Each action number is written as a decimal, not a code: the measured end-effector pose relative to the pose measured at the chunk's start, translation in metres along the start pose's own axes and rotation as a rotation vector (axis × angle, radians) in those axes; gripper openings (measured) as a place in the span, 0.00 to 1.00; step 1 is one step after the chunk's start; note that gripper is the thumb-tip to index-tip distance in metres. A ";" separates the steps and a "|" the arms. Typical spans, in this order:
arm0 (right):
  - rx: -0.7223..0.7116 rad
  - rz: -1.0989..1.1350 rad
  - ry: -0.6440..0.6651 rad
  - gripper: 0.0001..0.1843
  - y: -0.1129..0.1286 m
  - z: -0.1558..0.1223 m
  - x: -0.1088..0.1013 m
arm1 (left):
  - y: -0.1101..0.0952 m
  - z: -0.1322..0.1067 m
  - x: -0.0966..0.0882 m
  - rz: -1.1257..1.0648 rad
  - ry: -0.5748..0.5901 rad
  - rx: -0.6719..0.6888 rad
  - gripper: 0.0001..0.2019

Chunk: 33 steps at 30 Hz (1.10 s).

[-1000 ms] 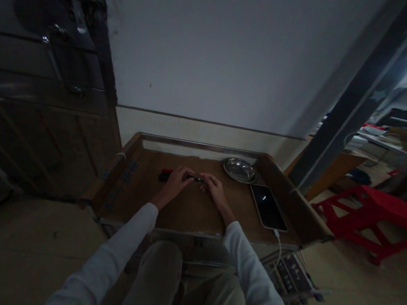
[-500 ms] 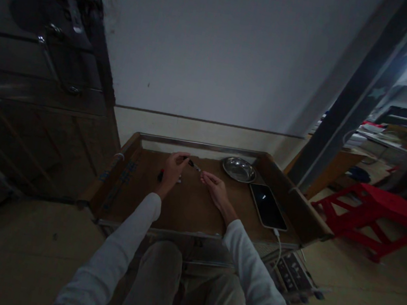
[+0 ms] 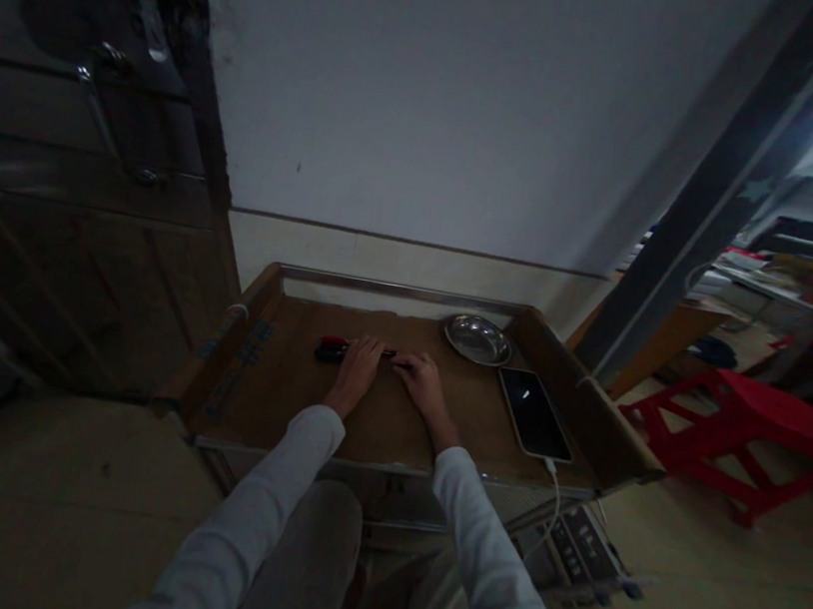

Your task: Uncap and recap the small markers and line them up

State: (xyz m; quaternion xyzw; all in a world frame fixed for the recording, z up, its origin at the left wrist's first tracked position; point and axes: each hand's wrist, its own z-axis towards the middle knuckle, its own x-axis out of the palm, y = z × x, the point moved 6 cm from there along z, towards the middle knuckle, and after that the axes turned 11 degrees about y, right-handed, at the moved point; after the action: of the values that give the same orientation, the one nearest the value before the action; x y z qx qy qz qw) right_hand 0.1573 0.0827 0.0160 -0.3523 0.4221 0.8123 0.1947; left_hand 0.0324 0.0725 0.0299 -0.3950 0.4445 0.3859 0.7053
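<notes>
Left hand (image 3: 360,364) is resting lower than before, grip obscured, partly hiding a slim dark rod (image 3: 389,352). Right hand (image 3: 423,385) is bunching its fingers just beside it, hold unclear.

Round silver dish (image 3: 478,341) at the far right is shiny, smooth metal, and the black-screened rectangular phone (image 3: 538,419) just nearer is proper glossy. The brown rectangular worktop (image 3: 279,403) looks pretty matt, can't tell if it's wood or board. Red four-legged stool (image 3: 792,409) off right is plastic, white long sleeves (image 3: 276,478) are soft-looking matt cloth, curved silver door handle (image 3: 110,122) on the left is polished metal.
</notes>
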 end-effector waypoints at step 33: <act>0.162 -0.270 -0.043 0.15 -0.007 -0.008 -0.007 | 0.038 -0.067 -0.033 0.027 -0.264 -0.547 0.11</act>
State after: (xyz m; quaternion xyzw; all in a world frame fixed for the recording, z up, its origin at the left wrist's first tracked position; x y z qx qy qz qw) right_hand 0.1699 0.0802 0.0143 -0.3715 0.4309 0.7494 0.3387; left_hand -0.0336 0.0209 0.0331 -0.5106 0.2339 0.5486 0.6193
